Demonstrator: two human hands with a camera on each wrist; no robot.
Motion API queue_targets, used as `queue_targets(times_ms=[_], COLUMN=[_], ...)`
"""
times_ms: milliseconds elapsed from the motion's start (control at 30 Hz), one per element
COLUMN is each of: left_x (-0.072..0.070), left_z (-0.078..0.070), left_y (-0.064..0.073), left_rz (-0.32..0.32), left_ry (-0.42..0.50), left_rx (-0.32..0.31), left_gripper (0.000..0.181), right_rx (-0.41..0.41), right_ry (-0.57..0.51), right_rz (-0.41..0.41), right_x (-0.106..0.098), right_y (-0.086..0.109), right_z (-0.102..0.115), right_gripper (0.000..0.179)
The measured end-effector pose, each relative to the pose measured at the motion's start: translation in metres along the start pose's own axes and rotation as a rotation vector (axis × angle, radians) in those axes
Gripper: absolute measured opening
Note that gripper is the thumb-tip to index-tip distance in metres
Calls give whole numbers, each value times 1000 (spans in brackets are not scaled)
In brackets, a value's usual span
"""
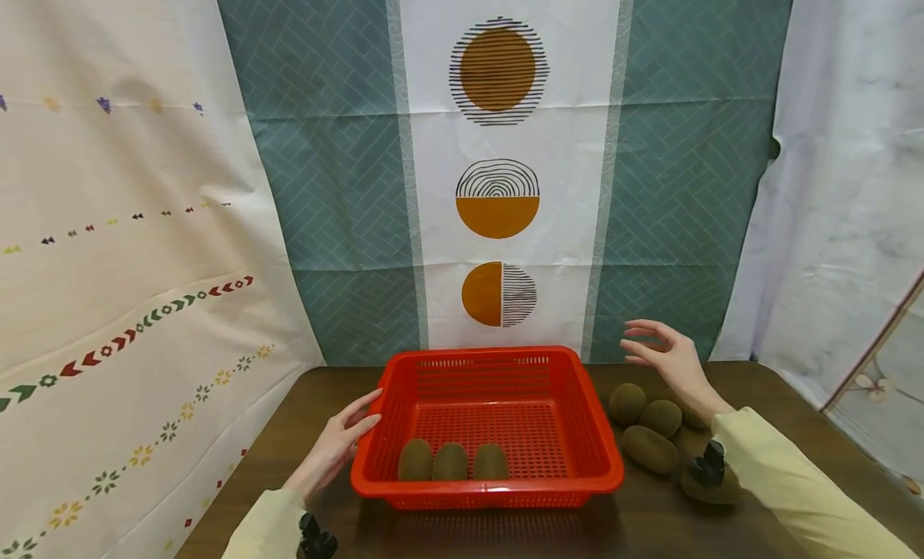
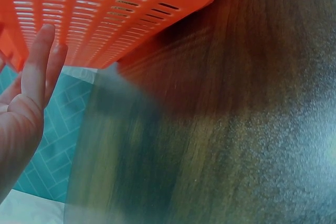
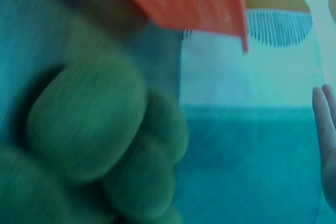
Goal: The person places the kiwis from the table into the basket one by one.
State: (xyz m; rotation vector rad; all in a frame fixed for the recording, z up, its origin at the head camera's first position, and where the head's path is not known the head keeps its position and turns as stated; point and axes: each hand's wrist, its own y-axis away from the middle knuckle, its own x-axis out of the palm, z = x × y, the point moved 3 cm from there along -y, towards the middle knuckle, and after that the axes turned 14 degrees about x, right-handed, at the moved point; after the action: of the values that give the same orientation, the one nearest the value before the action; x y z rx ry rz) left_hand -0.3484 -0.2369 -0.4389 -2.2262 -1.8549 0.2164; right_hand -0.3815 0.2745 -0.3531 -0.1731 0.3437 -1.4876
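Observation:
A red plastic basket point(image 1: 491, 495) with slotted walls sits on the table. Three brown, fuzzy kiwis point(image 1: 451, 462) lie in a row inside it along the near wall. At the basket's left side, my left hand point(image 1: 335, 443) touches the wall and rim with fairly straight fingers, seen also against the slots in the left wrist view. My right hand point(image 1: 667, 358) hovers to the right of the basket, fingers spread and nothing held. Below it, several more kiwis point(image 1: 650, 450) cluster on the table, partly hidden by the right forearm; the right wrist view shows them blurred.
The dark wooden table point(image 1: 289, 407) ends close behind the basket, where a green and white patterned cloth point(image 1: 505, 142) hangs. Other cloths hang at left and right. Black wrist mounts point(image 1: 707, 465) are worn on both sleeves.

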Motion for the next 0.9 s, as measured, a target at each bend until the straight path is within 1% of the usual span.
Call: queue_targets(times_ms=[100,233,367,500,667,800,900], left_x=[0,0,2,5,8,10,10], left_z=[0,-1,-7,-17,-23,-24,-24], left_y=[-1,-1,0,3,7,8,8], left_rz=[-1,-5,-5,10,29,38,38], left_ry=[-2,12,39,51,53,53,54], left_rx=[2,-11,-23,-34,-36,-29,-32], left_gripper=[54,54,55,56,56,56,56], right_rx=[-28,-51,-29,0,22,81,108], right_ry=[47,133,269,365,387,432,453], right_rz=[-64,-138,-223,-280,-285,-282,-263], right_x=[-18,-40,-63,-82,-96,-102,-106], right_y=[10,22,33,43,53,60,62], right_z=[-5,-14,-23,-32,-44,-56,-64], right_gripper=[36,36,35,36,38,43,45])
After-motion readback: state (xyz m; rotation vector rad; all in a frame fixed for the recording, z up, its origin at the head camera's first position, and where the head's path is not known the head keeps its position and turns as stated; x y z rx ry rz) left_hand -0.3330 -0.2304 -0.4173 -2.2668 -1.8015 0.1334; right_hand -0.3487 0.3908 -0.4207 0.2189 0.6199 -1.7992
